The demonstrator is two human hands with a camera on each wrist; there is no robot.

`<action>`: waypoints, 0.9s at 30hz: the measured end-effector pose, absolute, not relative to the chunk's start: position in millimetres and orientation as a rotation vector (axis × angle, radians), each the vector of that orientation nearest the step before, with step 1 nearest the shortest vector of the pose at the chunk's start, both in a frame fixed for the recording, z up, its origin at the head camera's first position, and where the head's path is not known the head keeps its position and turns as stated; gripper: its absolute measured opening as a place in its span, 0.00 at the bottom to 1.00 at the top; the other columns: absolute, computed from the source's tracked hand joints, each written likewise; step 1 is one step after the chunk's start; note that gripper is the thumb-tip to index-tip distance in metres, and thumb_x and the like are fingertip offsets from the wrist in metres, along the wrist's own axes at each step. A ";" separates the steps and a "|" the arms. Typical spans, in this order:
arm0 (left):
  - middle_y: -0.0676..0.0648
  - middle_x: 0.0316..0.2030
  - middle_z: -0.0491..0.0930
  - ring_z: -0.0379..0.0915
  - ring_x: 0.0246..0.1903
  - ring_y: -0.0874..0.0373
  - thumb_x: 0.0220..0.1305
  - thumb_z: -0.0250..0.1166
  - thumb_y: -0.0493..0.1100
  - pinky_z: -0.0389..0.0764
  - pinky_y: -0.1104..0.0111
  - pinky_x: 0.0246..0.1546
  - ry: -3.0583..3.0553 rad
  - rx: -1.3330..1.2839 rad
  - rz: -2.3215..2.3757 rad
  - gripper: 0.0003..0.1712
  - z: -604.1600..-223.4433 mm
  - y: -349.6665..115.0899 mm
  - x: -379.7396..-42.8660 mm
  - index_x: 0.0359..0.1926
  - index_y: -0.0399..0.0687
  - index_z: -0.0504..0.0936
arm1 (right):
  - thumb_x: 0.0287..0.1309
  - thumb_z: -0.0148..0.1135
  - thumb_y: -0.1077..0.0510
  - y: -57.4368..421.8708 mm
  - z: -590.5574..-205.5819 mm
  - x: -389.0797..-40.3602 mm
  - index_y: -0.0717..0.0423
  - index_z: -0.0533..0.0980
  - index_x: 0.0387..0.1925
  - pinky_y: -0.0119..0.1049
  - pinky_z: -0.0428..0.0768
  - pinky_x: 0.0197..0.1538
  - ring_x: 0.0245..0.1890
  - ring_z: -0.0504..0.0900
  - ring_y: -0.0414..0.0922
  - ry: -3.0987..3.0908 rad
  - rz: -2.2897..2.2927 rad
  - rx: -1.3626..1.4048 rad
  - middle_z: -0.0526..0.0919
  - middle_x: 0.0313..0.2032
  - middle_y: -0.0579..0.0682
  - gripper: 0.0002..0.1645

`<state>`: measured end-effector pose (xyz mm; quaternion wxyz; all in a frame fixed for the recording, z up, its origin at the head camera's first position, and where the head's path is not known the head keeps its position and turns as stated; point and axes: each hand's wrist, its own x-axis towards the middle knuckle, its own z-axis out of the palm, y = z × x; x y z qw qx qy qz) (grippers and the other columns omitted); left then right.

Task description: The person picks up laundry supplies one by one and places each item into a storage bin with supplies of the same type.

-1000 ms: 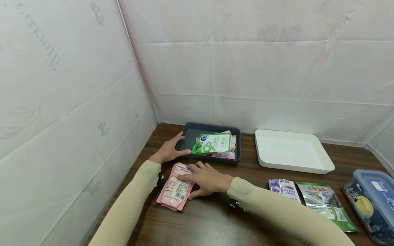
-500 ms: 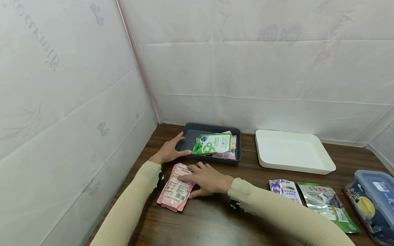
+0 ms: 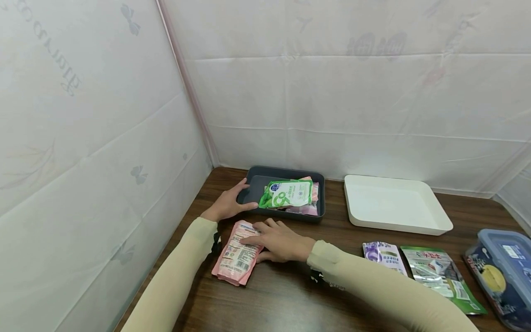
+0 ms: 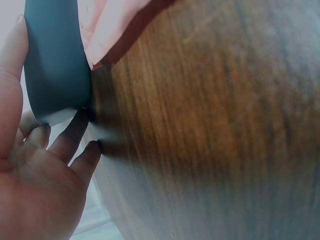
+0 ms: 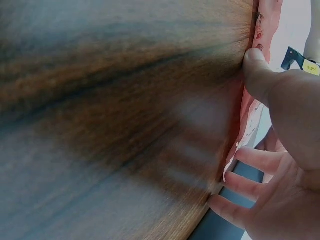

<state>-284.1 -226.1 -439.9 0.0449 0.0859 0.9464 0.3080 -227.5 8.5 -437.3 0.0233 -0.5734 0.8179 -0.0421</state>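
Note:
My left hand [image 3: 227, 202] is at the left end of a dark grey tray [image 3: 254, 182], thumb along its front wall and the other fingers spread by its corner. In the left wrist view those fingers look relaxed against the tray [image 4: 57, 60]. A pink printed pouch [image 3: 237, 263], apparently with another under it, lies on the table in front of the tray. Over its upper right part rests my right hand [image 3: 282, 242], index finger stretched across the print. The right wrist view shows the thumb touching the pouch's edge [image 5: 270, 22] and the fingers spread along it.
Inside the grey tray, a green-and-white pouch [image 3: 290, 193] covers pink ones. A white tray [image 3: 396, 203] stands to its right. Nearer lie a purple pouch [image 3: 383, 256] and a silver-green pouch [image 3: 439, 274], beside a blue lidded tub [image 3: 502, 276]. White cloth walls [image 3: 352, 101] enclose the back and sides.
My right thumb has drawn in slightly toward the pink pouch's edge. The left hand and the trays look the same.

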 end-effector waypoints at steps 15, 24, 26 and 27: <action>0.50 0.77 0.42 0.46 0.73 0.44 0.57 0.65 0.69 0.57 0.44 0.67 2.890 0.248 0.939 0.53 -442.1 -226.6 -284.6 0.75 0.49 0.58 | 0.61 0.59 0.36 12.4 -440.0 -229.2 0.30 0.72 0.65 0.48 0.75 0.52 0.54 0.69 0.49 2.544 -0.175 -1.807 0.69 0.65 0.52 0.30; 0.51 0.77 0.42 0.47 0.73 0.45 0.56 0.65 0.70 0.57 0.45 0.68 2.897 0.238 0.924 0.54 -440.8 -227.3 -285.4 0.75 0.50 0.57 | 0.62 0.59 0.36 13.6 -440.4 -231.7 0.30 0.73 0.64 0.45 0.76 0.50 0.53 0.70 0.48 2.539 -0.206 -1.821 0.70 0.65 0.52 0.29; 0.50 0.77 0.42 0.47 0.73 0.45 0.56 0.65 0.70 0.57 0.45 0.68 2.898 0.236 0.919 0.54 -440.7 -227.2 -285.5 0.75 0.50 0.57 | 0.62 0.60 0.37 13.5 -439.0 -231.1 0.31 0.73 0.64 0.45 0.76 0.50 0.53 0.70 0.49 2.539 -0.211 -1.818 0.71 0.65 0.52 0.28; 0.50 0.77 0.42 0.46 0.73 0.45 0.56 0.65 0.70 0.57 0.45 0.68 2.898 0.235 0.918 0.54 -440.7 -227.2 -285.4 0.75 0.50 0.57 | 0.62 0.60 0.37 13.6 -438.3 -230.9 0.31 0.74 0.63 0.44 0.76 0.50 0.53 0.71 0.49 2.537 -0.214 -1.818 0.71 0.64 0.53 0.28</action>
